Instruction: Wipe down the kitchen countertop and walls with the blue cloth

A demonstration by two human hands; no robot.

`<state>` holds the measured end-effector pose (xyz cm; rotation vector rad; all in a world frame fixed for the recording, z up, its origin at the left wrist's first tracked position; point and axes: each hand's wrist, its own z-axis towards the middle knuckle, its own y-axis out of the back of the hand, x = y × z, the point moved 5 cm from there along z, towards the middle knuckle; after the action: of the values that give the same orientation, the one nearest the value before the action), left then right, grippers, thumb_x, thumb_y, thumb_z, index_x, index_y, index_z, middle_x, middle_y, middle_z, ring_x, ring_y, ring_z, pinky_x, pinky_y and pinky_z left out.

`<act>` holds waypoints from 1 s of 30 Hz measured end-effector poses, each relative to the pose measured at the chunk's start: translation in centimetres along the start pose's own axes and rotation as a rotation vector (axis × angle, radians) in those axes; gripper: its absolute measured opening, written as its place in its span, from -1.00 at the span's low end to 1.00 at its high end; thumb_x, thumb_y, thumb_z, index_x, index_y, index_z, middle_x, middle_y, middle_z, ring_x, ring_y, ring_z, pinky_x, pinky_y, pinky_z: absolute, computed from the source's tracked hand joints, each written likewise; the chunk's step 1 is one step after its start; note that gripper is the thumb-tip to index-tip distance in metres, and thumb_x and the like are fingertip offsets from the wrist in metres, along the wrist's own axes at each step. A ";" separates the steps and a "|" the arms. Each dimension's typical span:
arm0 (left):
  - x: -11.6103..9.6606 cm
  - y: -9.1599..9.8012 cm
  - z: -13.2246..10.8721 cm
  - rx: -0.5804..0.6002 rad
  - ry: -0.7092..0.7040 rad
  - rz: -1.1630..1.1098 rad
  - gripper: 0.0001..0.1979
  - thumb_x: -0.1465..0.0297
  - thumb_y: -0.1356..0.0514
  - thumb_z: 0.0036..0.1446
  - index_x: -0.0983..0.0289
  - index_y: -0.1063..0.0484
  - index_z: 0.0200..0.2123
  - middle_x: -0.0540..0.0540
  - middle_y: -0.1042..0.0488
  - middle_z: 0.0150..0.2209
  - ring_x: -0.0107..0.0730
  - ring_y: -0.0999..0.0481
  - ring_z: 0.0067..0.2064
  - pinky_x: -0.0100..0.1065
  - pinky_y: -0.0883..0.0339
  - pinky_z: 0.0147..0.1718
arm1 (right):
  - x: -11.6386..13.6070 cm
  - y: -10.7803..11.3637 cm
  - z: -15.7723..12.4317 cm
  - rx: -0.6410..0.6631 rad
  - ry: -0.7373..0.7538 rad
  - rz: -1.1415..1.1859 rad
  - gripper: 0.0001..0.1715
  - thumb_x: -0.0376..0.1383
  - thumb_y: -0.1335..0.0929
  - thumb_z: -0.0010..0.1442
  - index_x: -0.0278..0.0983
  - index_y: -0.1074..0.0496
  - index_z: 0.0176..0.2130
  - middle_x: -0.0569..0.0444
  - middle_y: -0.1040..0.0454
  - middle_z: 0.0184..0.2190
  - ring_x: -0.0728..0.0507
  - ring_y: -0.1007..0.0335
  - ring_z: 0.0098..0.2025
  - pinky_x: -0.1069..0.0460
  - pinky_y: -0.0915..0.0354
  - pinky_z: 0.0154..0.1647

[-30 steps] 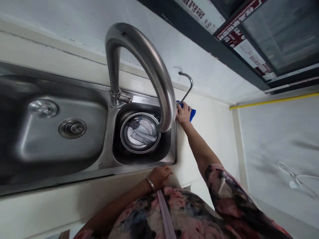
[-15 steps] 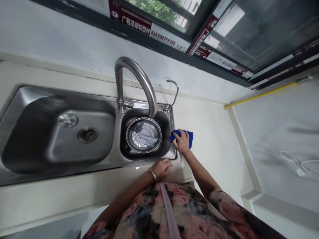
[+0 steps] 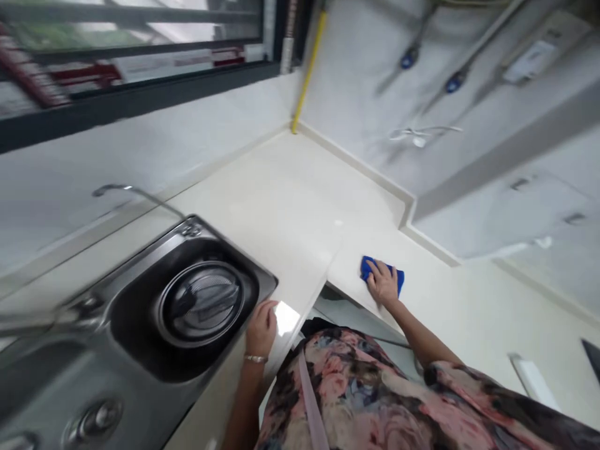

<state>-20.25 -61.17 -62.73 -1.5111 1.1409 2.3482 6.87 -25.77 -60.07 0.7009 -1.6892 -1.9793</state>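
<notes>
My right hand [image 3: 383,283] presses a blue cloth [image 3: 399,279] flat on the cream countertop [image 3: 281,187], just beyond the counter's inner corner. Its fingers lie over the cloth, which shows on both sides of them. My left hand [image 3: 261,326], with a bracelet at the wrist, rests on the front edge beside the steel sink [image 3: 135,325]. Its fingers are bent together and nothing shows in them. Inside the smaller basin sits a round metal strainer [image 3: 201,303] with something dark and something clear in it, blurred.
A thin curved tap [image 3: 135,190] stands behind the sink, and part of the large faucet [image 3: 28,322] shows at the left. A yellow pipe [image 3: 309,72] runs up the wall corner. A white object [image 3: 533,378] lies on the right-hand counter.
The view has swung to the right. My right hand has moved with the cloth from beside the sink to the counter past the corner. My left hand stays near the sink's front corner.
</notes>
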 end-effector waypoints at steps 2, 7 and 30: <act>0.6 0.1 0.3 0.022 0.011 0.034 -0.67 0.32 -0.03 0.33 0.23 -0.58 -0.08 0.18 -0.64 -0.07 -0.27 -0.63 -0.07 -0.22 -0.52 0.03 | -4.4 -0.3 -1.5 0.008 -0.200 -0.020 -0.37 -0.21 -0.11 0.41 -0.16 -0.31 0.37 -0.08 -0.31 0.35 -0.26 -0.13 0.40 -0.36 0.08 0.44; 1.1 0.4 1.5 0.061 0.098 0.193 -0.62 0.18 -0.05 0.25 0.23 -0.58 -0.14 0.20 -0.64 -0.14 -0.16 -0.63 -0.11 -0.13 -0.51 -0.01 | -6.9 -0.5 0.8 -0.007 -0.430 0.021 -0.35 -0.19 -0.13 0.41 -0.20 -0.25 0.39 -0.13 -0.26 0.38 -0.30 -0.06 0.41 -0.37 0.13 0.44; -20.3 -31.5 23.8 0.602 -0.438 0.534 -0.30 0.07 0.09 0.36 0.42 -0.26 0.35 0.46 -0.08 0.47 0.25 0.11 0.52 0.33 0.18 0.42 | -11.5 -0.2 -7.9 -0.041 -0.357 0.367 -0.35 -0.15 -0.30 0.33 -0.14 -0.32 0.36 -0.09 -0.25 0.39 -0.29 -0.02 0.46 -0.35 0.25 0.52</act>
<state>-12.70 -17.78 -57.40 -0.5044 2.0332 2.1195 20.79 -24.54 -60.16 0.0098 -1.8099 -1.9412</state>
